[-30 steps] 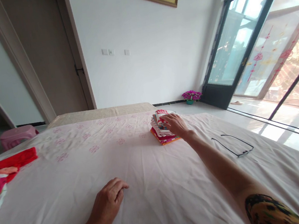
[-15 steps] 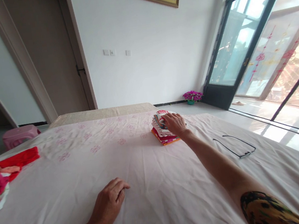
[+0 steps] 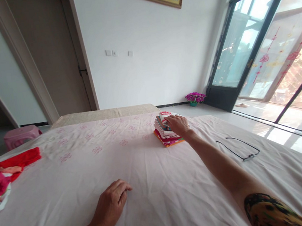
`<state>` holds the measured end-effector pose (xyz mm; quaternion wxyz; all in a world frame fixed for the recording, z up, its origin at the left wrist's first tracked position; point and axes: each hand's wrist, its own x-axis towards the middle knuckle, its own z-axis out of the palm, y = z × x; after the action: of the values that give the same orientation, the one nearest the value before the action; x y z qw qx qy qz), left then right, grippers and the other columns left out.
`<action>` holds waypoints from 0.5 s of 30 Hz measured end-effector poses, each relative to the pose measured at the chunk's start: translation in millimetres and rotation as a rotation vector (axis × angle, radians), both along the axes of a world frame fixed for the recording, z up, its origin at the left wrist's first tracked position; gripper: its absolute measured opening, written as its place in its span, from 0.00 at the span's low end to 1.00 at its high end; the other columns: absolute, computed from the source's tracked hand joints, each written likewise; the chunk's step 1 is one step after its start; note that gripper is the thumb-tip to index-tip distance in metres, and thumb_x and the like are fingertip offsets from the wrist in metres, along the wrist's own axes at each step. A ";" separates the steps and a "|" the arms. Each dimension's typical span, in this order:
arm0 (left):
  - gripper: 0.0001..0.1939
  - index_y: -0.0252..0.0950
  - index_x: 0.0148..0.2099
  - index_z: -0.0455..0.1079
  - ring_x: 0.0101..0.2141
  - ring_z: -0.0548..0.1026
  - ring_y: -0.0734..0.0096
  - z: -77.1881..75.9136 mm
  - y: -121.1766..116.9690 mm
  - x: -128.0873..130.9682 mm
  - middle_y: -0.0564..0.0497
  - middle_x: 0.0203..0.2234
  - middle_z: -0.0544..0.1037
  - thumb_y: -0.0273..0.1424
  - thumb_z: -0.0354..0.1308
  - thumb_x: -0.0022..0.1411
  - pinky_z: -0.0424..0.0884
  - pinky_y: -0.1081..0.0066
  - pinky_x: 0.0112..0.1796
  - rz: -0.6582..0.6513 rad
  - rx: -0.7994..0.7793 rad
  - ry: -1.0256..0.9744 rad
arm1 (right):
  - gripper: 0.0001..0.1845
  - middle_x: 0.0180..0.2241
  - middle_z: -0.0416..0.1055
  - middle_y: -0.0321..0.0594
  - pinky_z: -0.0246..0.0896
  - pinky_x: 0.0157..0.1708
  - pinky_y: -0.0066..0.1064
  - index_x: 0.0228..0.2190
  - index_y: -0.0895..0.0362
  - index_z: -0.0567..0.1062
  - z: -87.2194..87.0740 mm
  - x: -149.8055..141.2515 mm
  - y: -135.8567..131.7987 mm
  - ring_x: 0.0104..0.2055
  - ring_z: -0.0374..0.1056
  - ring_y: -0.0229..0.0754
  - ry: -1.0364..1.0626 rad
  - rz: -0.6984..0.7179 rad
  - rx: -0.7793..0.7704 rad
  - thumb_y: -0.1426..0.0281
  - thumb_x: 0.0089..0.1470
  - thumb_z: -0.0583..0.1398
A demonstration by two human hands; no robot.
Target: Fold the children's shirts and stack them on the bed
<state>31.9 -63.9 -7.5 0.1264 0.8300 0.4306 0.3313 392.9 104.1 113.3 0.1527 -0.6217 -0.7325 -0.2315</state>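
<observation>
A small stack of folded colourful cloths (image 3: 165, 133) sits far out on the bed, which is covered by a pale pink patterned sheet (image 3: 137, 174). My right hand (image 3: 179, 124) reaches out and lies flat on top of the stack, fingers stretched and pressing down. My left hand (image 3: 112, 205) rests palm down on the sheet close to me, fingers loosely curled and holding nothing.
A pair of glasses (image 3: 239, 148) lies on the sheet right of my arm. Red and pink clothes (image 3: 2, 175) are heaped at the bed's left edge. A pink stool (image 3: 20, 135) stands beyond it. Potted flowers (image 3: 194, 97) and a glass door (image 3: 244, 40) are at the right.
Both hands stay where they were. Only the view has shifted slightly.
</observation>
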 end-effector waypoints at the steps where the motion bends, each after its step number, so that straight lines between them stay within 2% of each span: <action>1: 0.13 0.40 0.37 0.73 0.37 0.76 0.70 -0.5 0.0 -0.2 0.50 0.34 0.78 0.23 0.47 0.62 0.72 0.72 0.40 0.003 -0.003 0.007 | 0.16 0.44 0.77 0.43 0.56 0.38 0.33 0.45 0.48 0.77 0.8 0.5 1.5 0.43 0.70 0.47 0.012 -0.011 0.000 0.59 0.62 0.54; 5: 0.14 0.40 0.37 0.72 0.38 0.76 0.70 -1.3 -0.5 -0.6 0.51 0.34 0.77 0.22 0.47 0.62 0.71 0.72 0.41 0.006 -0.014 0.035 | 0.16 0.43 0.77 0.40 0.55 0.35 0.32 0.45 0.46 0.77 5.4 4.6 6.5 0.40 0.71 0.45 0.080 -0.055 0.012 0.60 0.63 0.52; 10: 0.14 0.40 0.38 0.72 0.38 0.76 0.71 -0.8 -0.4 -0.4 0.51 0.34 0.77 0.21 0.47 0.61 0.71 0.72 0.41 0.007 -0.016 0.044 | 0.15 0.44 0.76 0.41 0.55 0.38 0.32 0.45 0.49 0.77 3.3 5.9 5.0 0.43 0.69 0.45 0.009 0.045 -0.019 0.64 0.63 0.53; 15: 0.14 0.40 0.38 0.72 0.38 0.76 0.70 -2.1 0.5 -1.1 0.51 0.35 0.77 0.21 0.47 0.62 0.70 0.72 0.41 0.004 -0.014 0.053 | 0.14 0.44 0.74 0.43 0.55 0.41 0.33 0.45 0.50 0.77 -6.6 1.1 1.7 0.45 0.66 0.46 -0.051 0.108 0.047 0.68 0.63 0.53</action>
<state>30.9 -63.4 -9.5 0.1201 0.8369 0.4376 0.3061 394.0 105.7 106.6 0.1608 -0.5714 -0.7630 -0.2559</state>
